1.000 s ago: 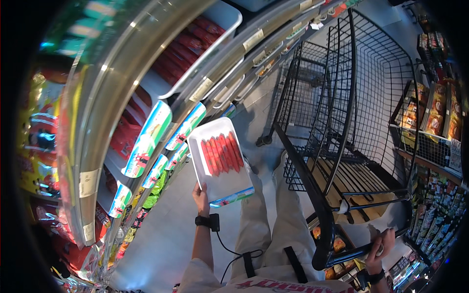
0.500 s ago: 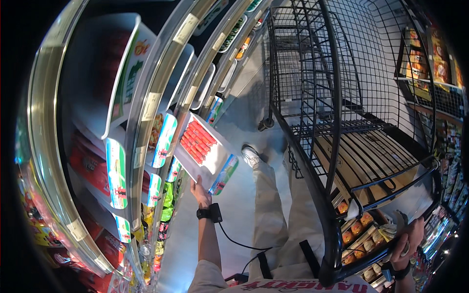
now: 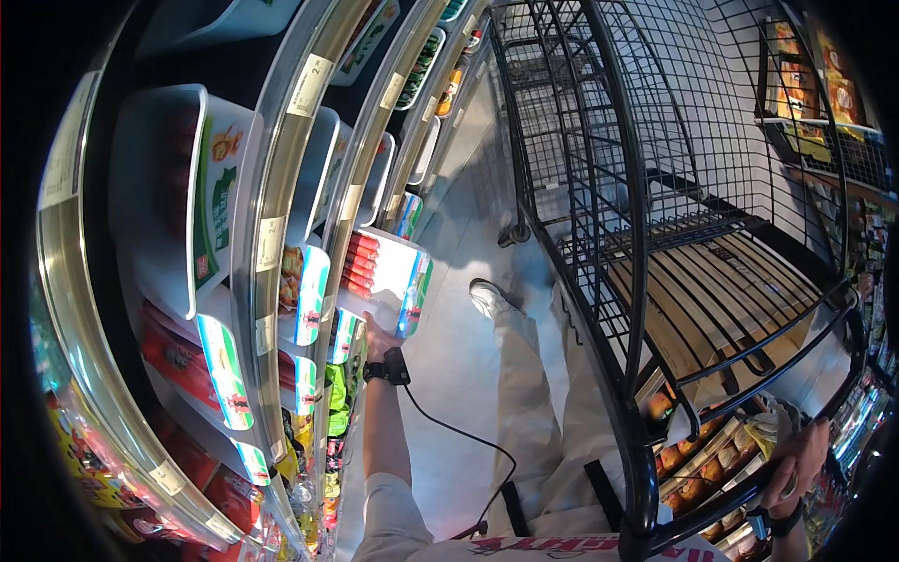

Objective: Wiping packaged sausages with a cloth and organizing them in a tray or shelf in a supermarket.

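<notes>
My left hand (image 3: 378, 335) grips the near edge of a white plastic tray (image 3: 384, 307) with a row of red wrapped sticks, like sausages (image 3: 361, 262), in it. A blue-and-green printed card covers the tray's right end. Its left end reaches in at the edge of a shelf, and that end is partly hidden. Over to the right, my right hand (image 3: 794, 468) is closed on the black handle (image 3: 698, 513) of a shopping cart (image 3: 641, 234). Beside that hand is a crumpled, pale bag-like thing (image 3: 779, 420), not clear enough to name.
Curved shelf rails (image 3: 272, 225) with price tags run down my left, bearing white bins (image 3: 198, 215) and red packs (image 3: 178, 361). A flat cardboard box (image 3: 721, 286) shows through the cart's bars. Packaged goods (image 3: 796, 94) stand at the far right. Grey floor (image 3: 449, 393) lies between shelf and cart.
My left hand has brought the tray left and up against the shelf, turning it more level. The view has shifted slightly. My right hand stays on the cart handle.
</notes>
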A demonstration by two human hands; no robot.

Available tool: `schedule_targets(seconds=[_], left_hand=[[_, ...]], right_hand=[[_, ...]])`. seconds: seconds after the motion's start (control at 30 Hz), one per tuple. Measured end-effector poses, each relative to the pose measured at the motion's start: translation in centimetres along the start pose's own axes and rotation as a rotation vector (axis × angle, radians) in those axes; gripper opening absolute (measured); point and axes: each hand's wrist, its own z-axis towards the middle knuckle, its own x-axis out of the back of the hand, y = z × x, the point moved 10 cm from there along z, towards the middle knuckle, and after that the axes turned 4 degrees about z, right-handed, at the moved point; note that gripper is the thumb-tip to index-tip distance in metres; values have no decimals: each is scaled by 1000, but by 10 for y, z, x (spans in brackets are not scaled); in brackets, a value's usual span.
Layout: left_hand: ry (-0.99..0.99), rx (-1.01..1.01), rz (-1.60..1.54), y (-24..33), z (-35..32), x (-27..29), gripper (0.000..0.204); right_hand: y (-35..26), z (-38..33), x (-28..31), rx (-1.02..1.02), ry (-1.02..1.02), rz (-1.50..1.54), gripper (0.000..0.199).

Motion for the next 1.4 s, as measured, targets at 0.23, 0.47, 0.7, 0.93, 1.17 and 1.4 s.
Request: schedule_targets(seconds=[0.23, 0.47, 0.7, 0.93, 1.17, 1.4], left_hand=[[99, -108, -299, 15, 0, 8, 64], [20, 47, -447, -3, -10, 1, 68], [-440, -2, -1060, 48, 22, -65, 58], [-225, -16, -1087, 64, 76, -15, 46], [-212, -64, -714, 52, 75, -45, 49], [-325, -6, -385, 46, 35, -141, 55]], right_hand=[[10, -2, -4, -67, -62, 157, 32], [4, 2, 6, -54, -55, 120, 35], [8, -1, -4, -69, -46, 118, 41], [7, -5, 3, -90, -15, 181, 36], [-5, 4, 4, 3, 84, -89, 37], [43, -46, 4, -235, -84, 89, 46]])
